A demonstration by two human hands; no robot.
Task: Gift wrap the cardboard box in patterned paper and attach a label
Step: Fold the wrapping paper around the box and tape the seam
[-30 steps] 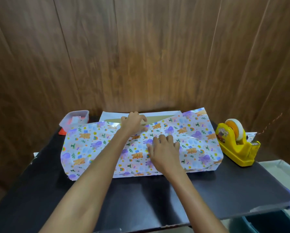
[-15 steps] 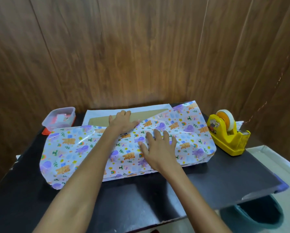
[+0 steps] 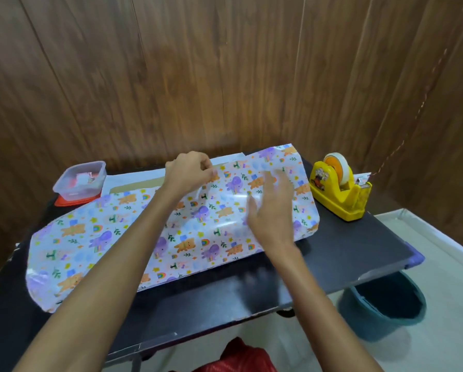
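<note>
Pinching the far edge of the patterned paper (image 3: pixel 77 237) between curled fingers, the left hand (image 3: pixel 190 173) sits near the table's (image 3: pixel 345 264) rear edge, where a strip of the cardboard box (image 3: pixel 139 183) shows just beside it. The right hand (image 3: pixel 272 213), blurred, hovers over the paper's right half with fingers spread, holding nothing. A yellow tape dispenser (image 3: pixel 340 191) stands at the rear right corner.

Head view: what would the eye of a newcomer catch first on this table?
The bright patterned paper lies across the black table, laid over the cardboard box. The left hand pinches its far edge; the right hand, blurred, hovers open above it. A yellow tape dispenser stands at the right.
</note>
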